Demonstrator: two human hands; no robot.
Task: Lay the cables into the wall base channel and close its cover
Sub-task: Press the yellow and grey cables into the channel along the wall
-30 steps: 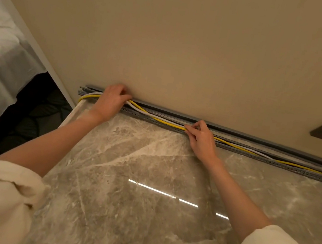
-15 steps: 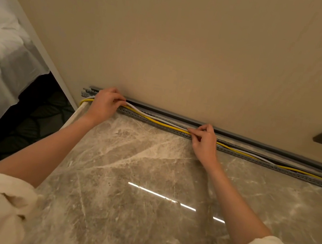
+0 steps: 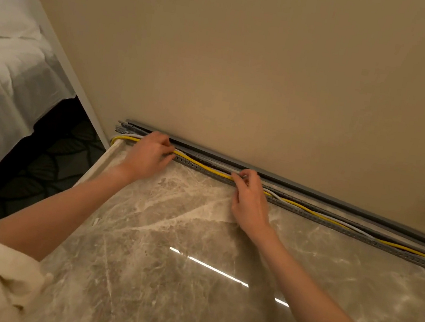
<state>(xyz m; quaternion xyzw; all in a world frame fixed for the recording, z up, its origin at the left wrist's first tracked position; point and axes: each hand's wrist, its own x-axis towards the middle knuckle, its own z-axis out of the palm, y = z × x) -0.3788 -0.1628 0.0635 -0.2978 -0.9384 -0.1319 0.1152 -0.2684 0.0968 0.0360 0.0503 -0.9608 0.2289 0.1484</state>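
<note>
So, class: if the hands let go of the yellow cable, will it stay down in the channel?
Probably not everywhere. The yellow cable looks springy: it arches over the channel edge between the left hand and right hand. Its loop at the left end suggests easy bending.

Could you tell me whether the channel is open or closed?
Open: the yellow cable and white cable lie exposed inside the channel.

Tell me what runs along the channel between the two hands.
In the head view, between the left hand and right hand, the yellow cable and white cable run along the open grey channel.
</note>
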